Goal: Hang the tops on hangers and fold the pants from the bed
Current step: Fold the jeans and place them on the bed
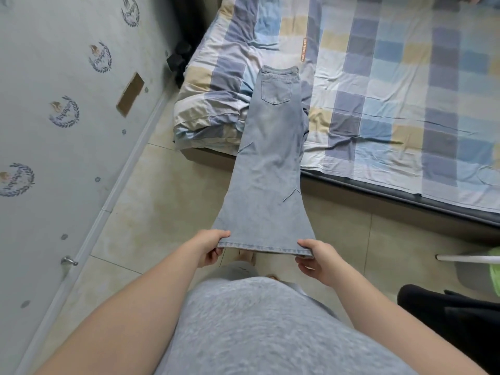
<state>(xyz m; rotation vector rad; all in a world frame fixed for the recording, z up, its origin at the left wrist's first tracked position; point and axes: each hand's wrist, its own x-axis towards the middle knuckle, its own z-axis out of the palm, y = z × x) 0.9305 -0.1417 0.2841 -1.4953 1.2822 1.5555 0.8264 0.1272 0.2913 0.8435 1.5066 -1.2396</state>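
Light blue jeans [270, 158] are folded lengthwise, one leg over the other, back pocket up. Their waistband rests on the bed [392, 77], which has a checked blue, yellow and white sheet. The legs stretch out over the floor toward me. My left hand [212, 246] pinches the left corner of the hem. My right hand [316, 259] pinches the right corner. The hem is held taut at about waist height.
A bunched checked quilt [211, 104] lies at the bed's near left corner. A wall [54, 131] with printed emblems runs along the left. A black garment [449, 320], a white bar [468, 258] and something green [495, 272] are at the right edge. Tiled floor [162, 212] lies below.
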